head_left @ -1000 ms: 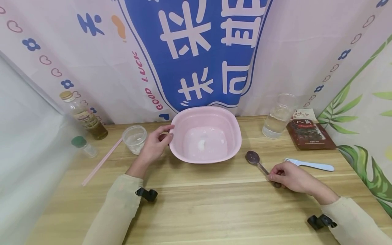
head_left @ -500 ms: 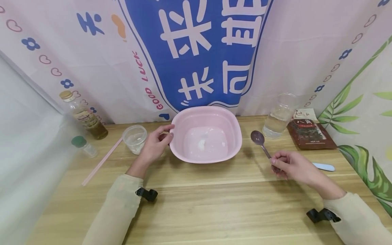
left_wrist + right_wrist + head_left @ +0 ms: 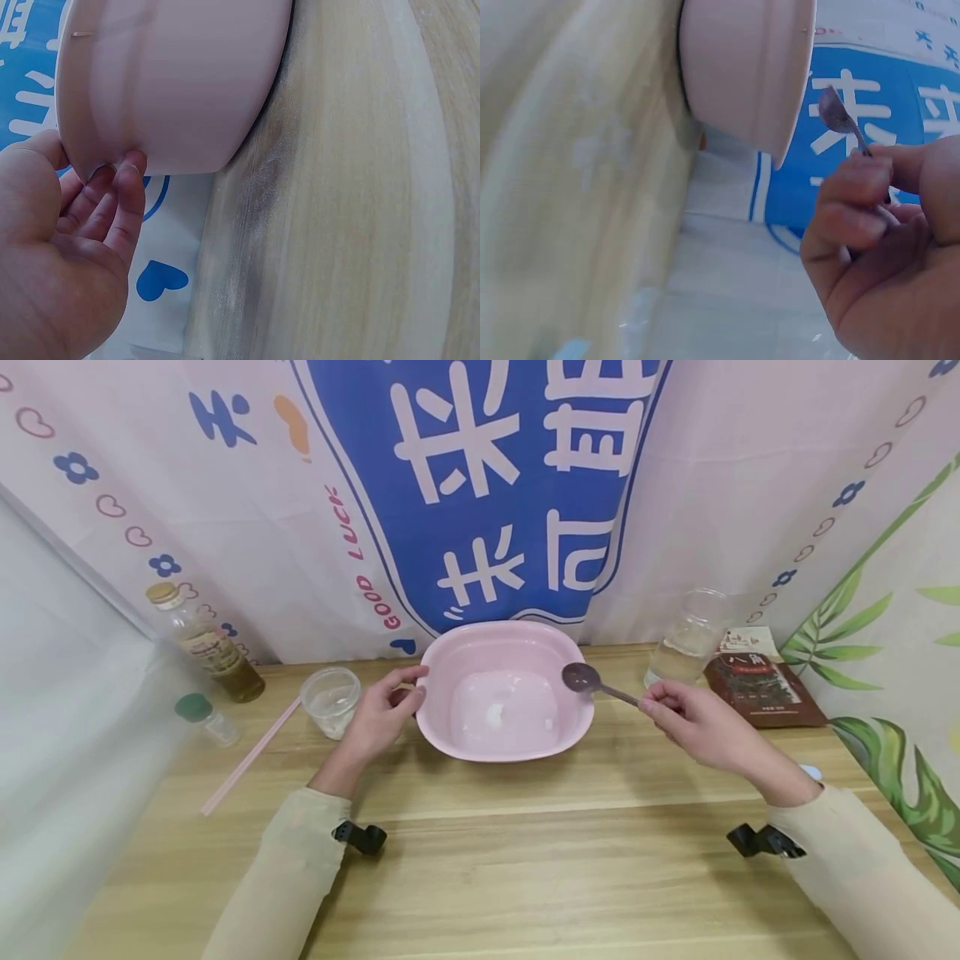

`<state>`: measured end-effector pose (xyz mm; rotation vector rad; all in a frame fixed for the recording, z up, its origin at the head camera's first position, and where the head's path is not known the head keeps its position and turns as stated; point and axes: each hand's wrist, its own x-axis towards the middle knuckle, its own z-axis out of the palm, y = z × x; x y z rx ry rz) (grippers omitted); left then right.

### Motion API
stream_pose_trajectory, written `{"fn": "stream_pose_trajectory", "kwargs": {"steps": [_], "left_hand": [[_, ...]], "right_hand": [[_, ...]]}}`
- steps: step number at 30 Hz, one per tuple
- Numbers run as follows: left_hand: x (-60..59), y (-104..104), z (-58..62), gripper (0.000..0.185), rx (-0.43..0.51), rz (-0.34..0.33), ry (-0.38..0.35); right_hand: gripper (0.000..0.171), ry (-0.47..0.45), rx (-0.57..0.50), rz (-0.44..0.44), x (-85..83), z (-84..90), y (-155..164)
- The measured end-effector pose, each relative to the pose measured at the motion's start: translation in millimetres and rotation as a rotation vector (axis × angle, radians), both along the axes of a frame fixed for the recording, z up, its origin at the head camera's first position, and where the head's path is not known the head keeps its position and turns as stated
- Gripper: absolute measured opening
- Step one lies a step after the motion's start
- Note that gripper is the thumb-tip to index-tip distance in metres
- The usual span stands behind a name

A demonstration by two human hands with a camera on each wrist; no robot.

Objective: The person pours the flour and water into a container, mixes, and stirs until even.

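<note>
A pink basin (image 3: 504, 743) stands at the back middle of the table, with a small whitish patch on its bottom. My left hand (image 3: 381, 713) pinches the basin's left rim; in the left wrist view, the thumb lies above the rim and the fingers (image 3: 112, 206) curl beneath it. My right hand (image 3: 701, 727) grips a dark spoon (image 3: 582, 677) by its handle. The spoon's bowl hangs over the basin's right rim, and the right wrist view shows the spoon (image 3: 835, 112) raised above that rim, apart from it.
Left of the basin are a clear tub (image 3: 330, 702), pink chopsticks (image 3: 251, 758), a green-capped jar (image 3: 206, 718) and an oil bottle (image 3: 206, 643). To the right stand a glass of water (image 3: 686, 639) and a brown packet (image 3: 763, 691). A light-blue handle (image 3: 811, 772) shows behind my right forearm.
My right hand has lifted the spoon off the table and carried it up and left to the basin's right rim. The left hand has stayed on the basin.
</note>
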<state>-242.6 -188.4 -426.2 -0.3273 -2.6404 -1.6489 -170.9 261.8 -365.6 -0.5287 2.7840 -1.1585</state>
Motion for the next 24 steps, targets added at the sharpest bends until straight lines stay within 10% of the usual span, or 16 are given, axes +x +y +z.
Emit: {"fn": "stream_pose_trajectory", "kwargs": {"steps": [10, 24], "left_hand": [[2.1, -1, 1.9, 0.04, 0.024, -0.013, 0.001], [1.9, -1, 2.2, 0.04, 0.034, -0.021, -0.001]], "right_hand": [[0.02, 0.125, 0.202, -0.001, -37.1, 14.1, -47], [0.019, 0.104, 0.179, 0.036, -61.5, 12.3, -66]]}}
